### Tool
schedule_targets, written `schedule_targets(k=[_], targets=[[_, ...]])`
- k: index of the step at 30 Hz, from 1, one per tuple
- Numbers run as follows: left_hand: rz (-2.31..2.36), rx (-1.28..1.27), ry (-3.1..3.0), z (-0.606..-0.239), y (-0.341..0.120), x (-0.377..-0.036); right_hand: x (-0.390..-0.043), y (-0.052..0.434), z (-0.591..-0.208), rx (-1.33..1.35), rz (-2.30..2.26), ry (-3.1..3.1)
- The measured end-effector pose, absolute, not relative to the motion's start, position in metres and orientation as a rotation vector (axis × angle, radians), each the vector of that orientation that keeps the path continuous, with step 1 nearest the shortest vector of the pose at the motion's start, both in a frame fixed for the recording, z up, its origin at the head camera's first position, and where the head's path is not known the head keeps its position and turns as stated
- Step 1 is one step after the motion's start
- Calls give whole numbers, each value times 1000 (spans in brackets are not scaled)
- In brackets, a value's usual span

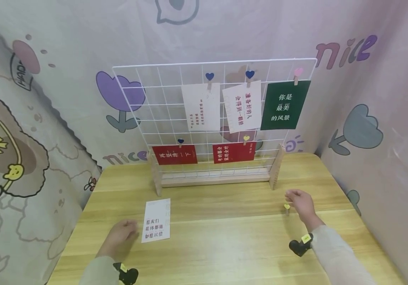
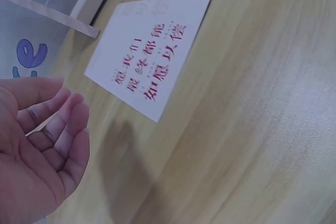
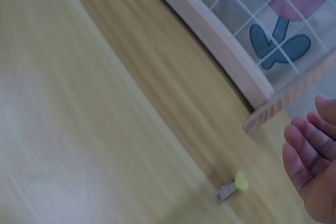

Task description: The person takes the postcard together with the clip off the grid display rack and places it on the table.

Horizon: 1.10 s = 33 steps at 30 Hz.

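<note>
Left hand (image 1: 120,236) beside card (image 1: 156,220) | right hand (image 1: 301,202) near clip (image 1: 287,207)

desk (image 1: 246,237): pale wood, visible grain, smooth, soft sheen | white card (image 1: 156,220): matt paper, red print | clip (image 1: 287,208): small wooden peg, yellow heart top | grid panel (image 1: 147,103): thin white-coated wire, wooden base rail | backdrop (image 1: 47,118): printed cloth, matt, softly creased
</note>
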<state>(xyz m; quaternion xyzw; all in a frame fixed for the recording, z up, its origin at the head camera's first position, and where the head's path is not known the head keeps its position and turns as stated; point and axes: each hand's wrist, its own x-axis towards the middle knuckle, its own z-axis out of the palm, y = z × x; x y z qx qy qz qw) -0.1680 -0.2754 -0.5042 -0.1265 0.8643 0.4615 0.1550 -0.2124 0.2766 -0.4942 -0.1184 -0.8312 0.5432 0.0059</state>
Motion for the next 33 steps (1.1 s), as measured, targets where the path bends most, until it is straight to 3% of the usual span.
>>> schedule_targets(k=[13,33], targets=[[1413,-365,2480,-487,-266,-175,-218,257,-470,-273,1774,-2562],[1601,-136,2494,-435,-234,-197,-228,224,-404,-82,1767,-2490]])
